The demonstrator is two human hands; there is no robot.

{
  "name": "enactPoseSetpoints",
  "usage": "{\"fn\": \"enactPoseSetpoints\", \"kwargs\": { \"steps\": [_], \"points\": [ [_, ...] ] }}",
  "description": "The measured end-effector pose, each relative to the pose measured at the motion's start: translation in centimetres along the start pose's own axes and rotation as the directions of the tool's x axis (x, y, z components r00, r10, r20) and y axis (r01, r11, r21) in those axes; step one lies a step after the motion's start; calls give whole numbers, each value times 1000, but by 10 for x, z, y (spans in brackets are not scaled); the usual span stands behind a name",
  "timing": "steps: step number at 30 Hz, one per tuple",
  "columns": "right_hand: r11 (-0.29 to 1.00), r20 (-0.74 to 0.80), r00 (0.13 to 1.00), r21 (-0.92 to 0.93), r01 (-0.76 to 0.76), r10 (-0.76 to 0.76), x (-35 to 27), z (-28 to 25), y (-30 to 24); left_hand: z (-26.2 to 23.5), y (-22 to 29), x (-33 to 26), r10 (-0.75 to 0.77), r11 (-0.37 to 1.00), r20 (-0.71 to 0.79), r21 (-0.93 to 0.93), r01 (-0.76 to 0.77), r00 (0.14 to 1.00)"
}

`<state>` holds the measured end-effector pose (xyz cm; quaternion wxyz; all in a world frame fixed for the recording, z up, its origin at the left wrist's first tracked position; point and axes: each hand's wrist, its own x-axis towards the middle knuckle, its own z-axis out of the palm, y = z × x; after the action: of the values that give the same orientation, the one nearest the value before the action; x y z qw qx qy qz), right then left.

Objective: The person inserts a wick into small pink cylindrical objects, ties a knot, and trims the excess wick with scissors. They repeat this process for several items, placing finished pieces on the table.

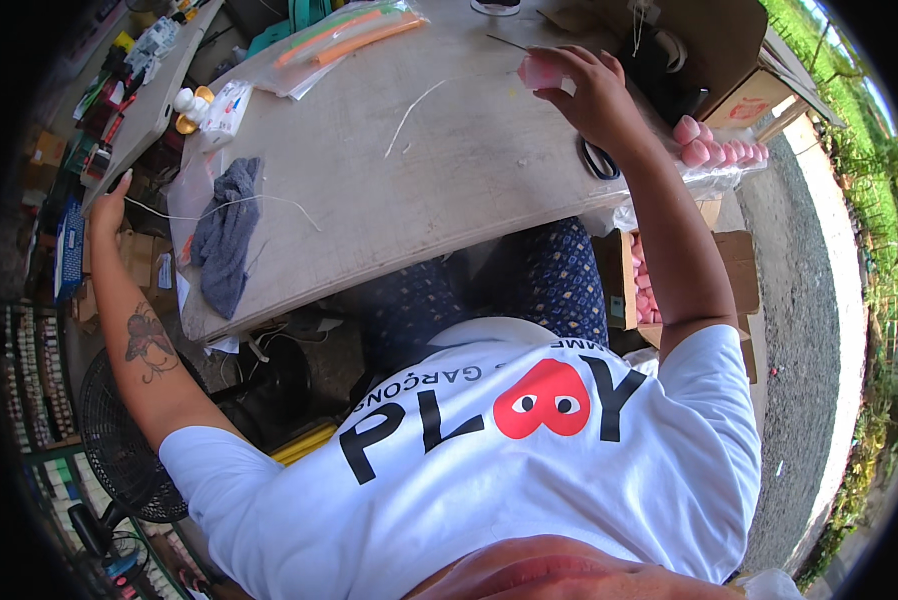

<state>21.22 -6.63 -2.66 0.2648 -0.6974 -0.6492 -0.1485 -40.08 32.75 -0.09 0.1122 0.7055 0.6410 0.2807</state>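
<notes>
Two hands are in view. The right hand (597,92) is partly closed, thumb and fingers gripping one pink piece (541,73) above the worktop (439,190). One thin, dark needle-like rod (507,42) projects leftward beside that hand. The left hand (109,207) is off the worktop's left edge with its fingers mostly hidden; whether it grips anything cannot be determined.

One white string (291,202) extends rightward from beside the left hand, across one grey-blue cloth (226,235). One further white strand (407,114) lies left of the right hand. One dark ring-shaped item (599,160) rests beside the right forearm, bodyward of the hand. Right of the right hand, at least seven pink pieces (695,153) line the worktop edge; one open carton (619,282), below and bodyward, contains more, overlapping and not countable. One clear bag (299,72), containing orange strips, lies far left of the right hand. One fan (129,440) stands bodyward of the left hand.
</notes>
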Motion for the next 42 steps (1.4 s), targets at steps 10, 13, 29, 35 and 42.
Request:
{"fn": "enactPoseSetpoints", "kwargs": {
  "steps": [10, 13, 29, 35, 42],
  "points": [
    [847, 240, 959, 531, 0, -150, -24, -4, -88, 148, 320, -307, 764, 625, 380, -639, -449, 522],
    [901, 192, 967, 428, 71, -167, -39, -13, -84, 163, 329, -318, 698, 676, 538, -712, -188, 473],
    [-81, 118, 960, 992, -101, 255, -86, 1, -112, 187, 314, -363, 670, 396, 152, -901, -177, 726],
    [-219, 233, 952, 957, -189, 198, -81, -2, -107, 181, 313, -358, 717, 406, 21, -825, -394, 697],
    [-305, 398, 911, 886, -350, 111, -84, -7, -98, 175, 309, -350, 723, 439, -2, -771, -462, 690]
  ]
}}
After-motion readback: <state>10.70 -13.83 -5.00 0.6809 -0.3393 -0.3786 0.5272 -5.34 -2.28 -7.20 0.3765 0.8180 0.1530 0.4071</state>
